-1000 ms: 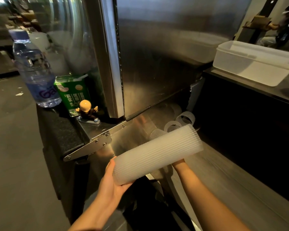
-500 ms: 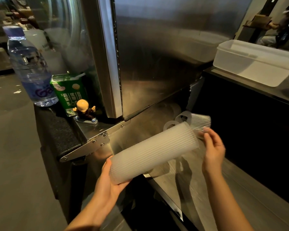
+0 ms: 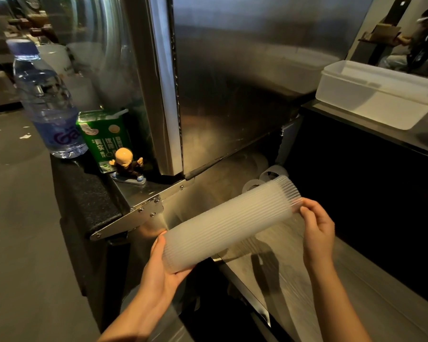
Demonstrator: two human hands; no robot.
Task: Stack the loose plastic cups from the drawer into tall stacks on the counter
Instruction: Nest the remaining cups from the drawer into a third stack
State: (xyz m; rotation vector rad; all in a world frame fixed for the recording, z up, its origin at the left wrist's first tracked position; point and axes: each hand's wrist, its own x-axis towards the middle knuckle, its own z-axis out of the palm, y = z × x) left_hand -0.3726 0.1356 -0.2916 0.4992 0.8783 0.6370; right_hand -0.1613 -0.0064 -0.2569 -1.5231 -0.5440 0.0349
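Left hand [image 3: 163, 272] cupped the near end of a long stack of translucent ribbed plastic cups [image 3: 227, 225], palm under it, fingers curled round the base. Right hand [image 3: 316, 228] held the far end, fingertips pinching the last cup's rim. The stack was in the air, slanted with the far end higher, over an open stainless steel drawer [image 3: 307, 292]. A few loose clear cups [image 3: 273, 172] lay on their sides at the back of the drawer, just beyond the stack's far end. Above them stood a brushed steel cabinet door [image 3: 232, 82]. On the dark surface [image 3: 89, 193] to the left: clear water bottle with blue cap [image 3: 45, 102], green drink carton [image 3: 106, 139], small bald figurine [image 3: 129, 166], all close together. A white translucent plastic tub [image 3: 378, 95] sat on the right-hand surface, well apart from the stack.
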